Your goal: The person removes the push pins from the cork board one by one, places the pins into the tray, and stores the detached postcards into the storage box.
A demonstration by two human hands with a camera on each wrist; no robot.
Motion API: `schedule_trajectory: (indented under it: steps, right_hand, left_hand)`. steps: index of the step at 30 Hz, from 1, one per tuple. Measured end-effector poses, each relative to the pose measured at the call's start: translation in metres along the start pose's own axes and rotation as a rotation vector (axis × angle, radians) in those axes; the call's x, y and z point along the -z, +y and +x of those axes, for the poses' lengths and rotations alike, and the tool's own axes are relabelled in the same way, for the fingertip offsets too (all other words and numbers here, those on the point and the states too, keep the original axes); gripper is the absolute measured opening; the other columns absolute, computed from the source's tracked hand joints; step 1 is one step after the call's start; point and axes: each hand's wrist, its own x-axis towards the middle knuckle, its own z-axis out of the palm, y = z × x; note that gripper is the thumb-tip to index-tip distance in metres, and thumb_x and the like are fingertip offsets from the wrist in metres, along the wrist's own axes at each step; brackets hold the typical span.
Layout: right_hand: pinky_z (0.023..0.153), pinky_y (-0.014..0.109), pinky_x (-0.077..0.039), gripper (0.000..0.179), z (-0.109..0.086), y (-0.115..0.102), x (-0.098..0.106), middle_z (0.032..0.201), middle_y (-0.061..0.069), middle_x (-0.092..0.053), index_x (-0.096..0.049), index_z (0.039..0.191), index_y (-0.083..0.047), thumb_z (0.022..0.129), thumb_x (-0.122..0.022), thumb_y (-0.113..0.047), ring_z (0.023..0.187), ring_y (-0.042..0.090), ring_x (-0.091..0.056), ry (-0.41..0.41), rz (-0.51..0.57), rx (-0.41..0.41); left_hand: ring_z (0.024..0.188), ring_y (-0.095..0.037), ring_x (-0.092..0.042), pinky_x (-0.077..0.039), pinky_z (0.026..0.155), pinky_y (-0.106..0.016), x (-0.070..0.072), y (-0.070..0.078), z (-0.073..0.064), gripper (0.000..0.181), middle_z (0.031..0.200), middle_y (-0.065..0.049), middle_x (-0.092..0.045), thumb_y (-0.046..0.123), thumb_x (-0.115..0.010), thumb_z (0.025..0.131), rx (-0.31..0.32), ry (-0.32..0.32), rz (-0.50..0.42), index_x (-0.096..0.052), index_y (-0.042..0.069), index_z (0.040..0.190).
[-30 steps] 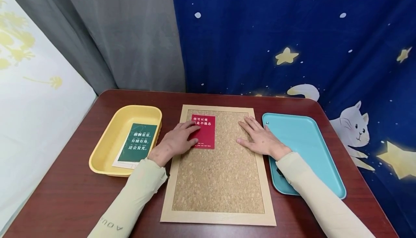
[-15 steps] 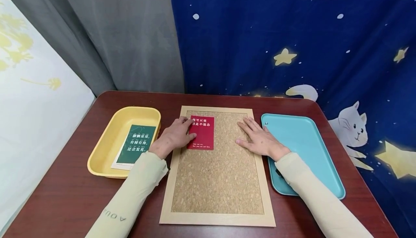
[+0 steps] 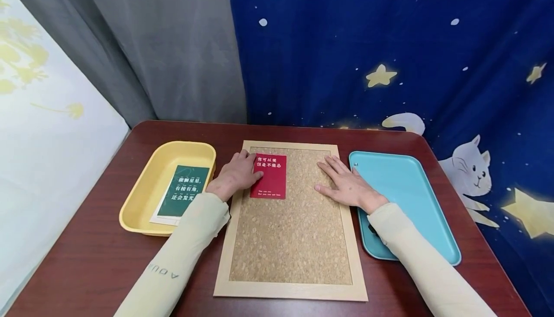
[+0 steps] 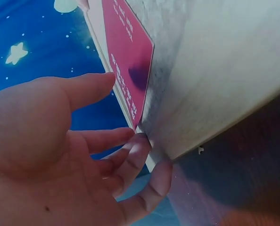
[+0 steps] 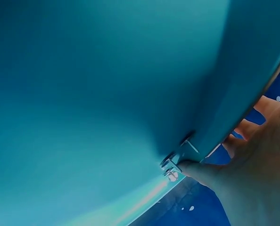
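Observation:
A red card with white lettering lies on the upper left of a wood-framed corkboard. My left hand is at the card's left edge, its thumb over the card and its other fingers by the frame. In the left wrist view, the thumb stands apart from the loosely bent fingers, and the red card is not pinched. My right hand rests with spread fingers on the board's upper right side and frame. The right wrist view shows metal push pins in the tray beside the right thumb.
A yellow basket on the left holds a green card over a white one. On the right lies a turquoise tray, with a small dark item partly behind the sleeve. Curtains hang behind the dark red table.
My left hand has drawn back leftward from over the red card to its left edge, uncovering the lettering. The right hand has stayed in place.

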Motion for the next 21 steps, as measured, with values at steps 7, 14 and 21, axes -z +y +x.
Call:
schedule_trajectory:
  steps: [7, 14, 21]
  right_hand:
    - [0.121, 0.079, -0.014, 0.084, -0.001, 0.0, -0.001, 0.177, 0.008, -0.012, -0.023, 0.167, -0.026, 0.1, -0.049, -0.07, 0.165, 0.034, -0.008, 0.011, -0.001, 0.019]
    - [0.122, 0.078, -0.015, 0.084, -0.003, 0.002, 0.0, 0.177, 0.006, -0.012, -0.023, 0.167, -0.027, 0.1, -0.05, -0.069, 0.165, 0.031, -0.008, 0.012, 0.002, 0.006]
    - [0.122, 0.078, -0.015, 0.085, -0.002, 0.001, 0.0, 0.177, 0.007, -0.012, -0.022, 0.167, -0.027, 0.099, -0.05, -0.07, 0.165, 0.032, -0.008, 0.006, -0.002, 0.016]
  left_hand:
    - [0.133, -0.034, -0.047, -0.053, 0.108, -0.053, 0.002, -0.001, 0.01, 0.071, 0.15, -0.022, -0.044, 0.04, -0.062, 0.102, 0.007, 0.001, 0.008, -0.039, 0.003, 0.158]
    - [0.132, -0.033, -0.048, -0.056, 0.106, -0.052, -0.001, 0.002, 0.021, 0.075, 0.149, -0.021, -0.043, 0.04, -0.066, 0.099, 0.034, 0.01, 0.002, -0.038, 0.004, 0.159]
    - [0.136, -0.034, -0.047, -0.055, 0.107, -0.053, -0.002, 0.001, 0.024, 0.078, 0.153, -0.02, -0.04, 0.04, -0.068, 0.098, 0.066, 0.017, -0.025, -0.036, 0.007, 0.16]
